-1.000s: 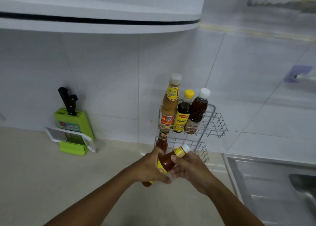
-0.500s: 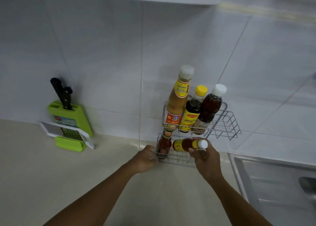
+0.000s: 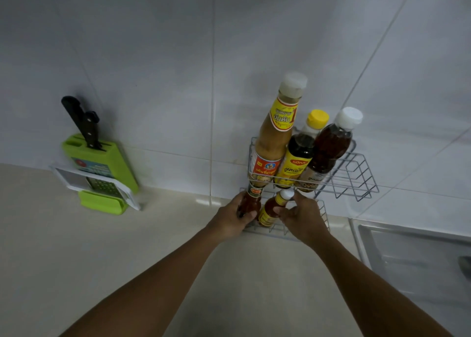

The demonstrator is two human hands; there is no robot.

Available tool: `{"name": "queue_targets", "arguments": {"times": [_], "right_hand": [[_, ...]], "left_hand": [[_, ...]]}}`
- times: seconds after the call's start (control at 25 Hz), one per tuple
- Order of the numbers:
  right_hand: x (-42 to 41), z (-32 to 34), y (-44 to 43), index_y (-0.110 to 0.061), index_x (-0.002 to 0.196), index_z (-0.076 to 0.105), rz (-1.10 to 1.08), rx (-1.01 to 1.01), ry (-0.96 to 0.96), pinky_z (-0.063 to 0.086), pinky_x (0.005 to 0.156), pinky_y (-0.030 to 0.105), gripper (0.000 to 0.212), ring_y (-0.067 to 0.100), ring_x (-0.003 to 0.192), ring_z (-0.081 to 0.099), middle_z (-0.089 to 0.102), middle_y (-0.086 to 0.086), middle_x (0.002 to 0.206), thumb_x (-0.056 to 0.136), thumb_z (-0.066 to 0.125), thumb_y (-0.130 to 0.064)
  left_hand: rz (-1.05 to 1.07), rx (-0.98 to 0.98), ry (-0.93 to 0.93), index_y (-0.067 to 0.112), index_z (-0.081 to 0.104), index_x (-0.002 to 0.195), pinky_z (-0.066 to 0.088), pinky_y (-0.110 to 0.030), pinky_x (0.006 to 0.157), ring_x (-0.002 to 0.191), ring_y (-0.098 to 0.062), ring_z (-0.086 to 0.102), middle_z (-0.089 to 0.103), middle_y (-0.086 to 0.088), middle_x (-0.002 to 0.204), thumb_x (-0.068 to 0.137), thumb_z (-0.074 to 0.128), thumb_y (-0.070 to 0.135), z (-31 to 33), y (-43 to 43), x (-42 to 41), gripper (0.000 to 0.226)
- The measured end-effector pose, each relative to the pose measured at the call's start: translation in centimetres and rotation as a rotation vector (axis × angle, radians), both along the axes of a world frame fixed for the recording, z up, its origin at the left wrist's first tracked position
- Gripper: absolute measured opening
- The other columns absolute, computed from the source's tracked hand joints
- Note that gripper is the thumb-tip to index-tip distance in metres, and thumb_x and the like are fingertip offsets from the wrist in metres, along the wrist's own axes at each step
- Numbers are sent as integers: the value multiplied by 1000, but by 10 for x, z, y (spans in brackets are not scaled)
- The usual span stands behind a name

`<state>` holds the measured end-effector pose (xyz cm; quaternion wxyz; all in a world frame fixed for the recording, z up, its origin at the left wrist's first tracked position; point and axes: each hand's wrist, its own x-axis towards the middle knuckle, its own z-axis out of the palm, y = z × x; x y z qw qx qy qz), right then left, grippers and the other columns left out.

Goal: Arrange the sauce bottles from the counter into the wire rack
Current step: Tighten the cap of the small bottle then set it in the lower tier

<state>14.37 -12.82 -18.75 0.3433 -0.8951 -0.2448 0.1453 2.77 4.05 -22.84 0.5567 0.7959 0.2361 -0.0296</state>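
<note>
A two-tier wire rack (image 3: 356,176) stands against the tiled wall. Its upper tier holds a tall tan sauce bottle (image 3: 275,138), a dark bottle with a yellow cap (image 3: 302,148) and a brown bottle with a white cap (image 3: 331,145). In the lower tier a red chili sauce bottle (image 3: 251,201) stands at the left with my left hand (image 3: 233,217) wrapped around it. Beside it a small white-capped bottle with a yellow label (image 3: 271,210) stands nearly upright, gripped by my right hand (image 3: 303,215).
A green knife block (image 3: 102,158) with black-handled knives and a white grater (image 3: 94,183) stands at the left on the beige counter (image 3: 102,260). A steel sink (image 3: 418,257) lies at the right. The rack's upper tier has free room at its right end.
The yellow-label bottle went from lying sideways at the rack to nearly upright in the lower tier. My left hand closed around the red bottle. The camera moved closer and tilted down.
</note>
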Motion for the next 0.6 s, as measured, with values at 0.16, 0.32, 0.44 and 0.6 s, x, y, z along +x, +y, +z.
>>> {"name": "queue_targets", "arguments": {"times": [0.16, 0.32, 0.44, 0.6], "right_hand": [[7, -7, 6, -12, 126, 60, 48, -32, 29, 56, 76, 33, 41, 32, 89, 73, 74, 17, 114, 90, 77, -17], [7, -12, 9, -10, 130, 61, 110, -47, -7, 54, 80, 34, 43, 35, 97, 72, 71, 13, 125, 90, 77, -14], [8, -13, 9, -12, 131, 61, 98, -43, 15, 57, 86, 38, 44, 33, 104, 71, 70, 11, 129, 91, 76, -17], [10, -13, 4, -15, 135, 58, 100, -76, 62, 49, 72, 27, 47, 19, 87, 70, 66, 5, 134, 92, 75, -23]], "left_hand": [[56, 27, -21, 31, 32, 152, 43, -28, 102, 132, -23, 55, 54, -3, 148, 98, 57, 41, -2, 0, 5, 60], [50, 42, -12, 31, 31, 153, 40, -24, 98, 135, -24, 53, 50, -2, 151, 101, 52, 39, -5, 1, 5, 57], [40, 29, -2, 32, 29, 154, 40, -27, 100, 136, -24, 51, 49, -3, 152, 101, 51, 40, -5, 2, 4, 58], [-42, 18, 45, 34, 15, 158, 34, -23, 101, 144, -23, 40, 38, 0, 159, 103, 50, 33, 2, 2, -3, 65]]}}
